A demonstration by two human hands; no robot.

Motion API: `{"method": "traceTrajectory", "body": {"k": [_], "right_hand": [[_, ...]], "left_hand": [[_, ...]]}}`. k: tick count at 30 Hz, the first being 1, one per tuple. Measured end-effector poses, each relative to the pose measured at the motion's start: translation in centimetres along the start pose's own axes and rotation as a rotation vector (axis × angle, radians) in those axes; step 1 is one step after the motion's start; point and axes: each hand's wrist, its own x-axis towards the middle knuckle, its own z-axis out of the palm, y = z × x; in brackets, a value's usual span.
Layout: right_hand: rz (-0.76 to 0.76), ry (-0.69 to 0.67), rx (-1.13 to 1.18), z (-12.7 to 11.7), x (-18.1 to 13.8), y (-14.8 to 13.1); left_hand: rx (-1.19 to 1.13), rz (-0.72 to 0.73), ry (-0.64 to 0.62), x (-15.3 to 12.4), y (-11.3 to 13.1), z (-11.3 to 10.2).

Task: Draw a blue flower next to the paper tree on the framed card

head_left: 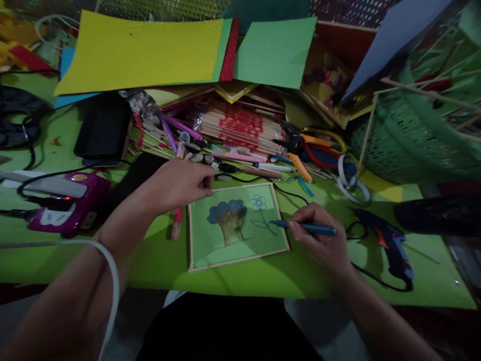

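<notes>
A green card picture [225,255] with a thin wooden-stick border lies on the table. On it are a brown tree with a blue crown [230,223] and a blue outlined flower [259,204] with stem and leaves. My right hand [321,238] is closed round a blue marker pen [315,228], its tip at the flower's stem. My left hand [184,183] rests at the picture's upper left corner, fingers curled; what they pinch, if anything, is hidden. Under that hand lies a pink marker [175,223], partly covered.
Behind the picture lie several pens, wooden sticks [240,125], orange-handled pliers [315,140] and a tape roll [353,183]. A glue gun [391,245] is at right, below a green basket [394,135]. Purple power strip [73,205] and phone [103,128] lie left. Coloured sheets [150,50] stand behind.
</notes>
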Motion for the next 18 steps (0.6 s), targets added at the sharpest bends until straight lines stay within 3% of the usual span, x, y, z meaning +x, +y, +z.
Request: {"method": "traceTrajectory", "body": {"k": [18], "right_hand": [[-0.029, 0.102, -0.140, 0.17, 0.19, 0.00]], "left_hand": [[0.012, 0.004, 0.009, 0.06, -0.12, 0.13]]}}
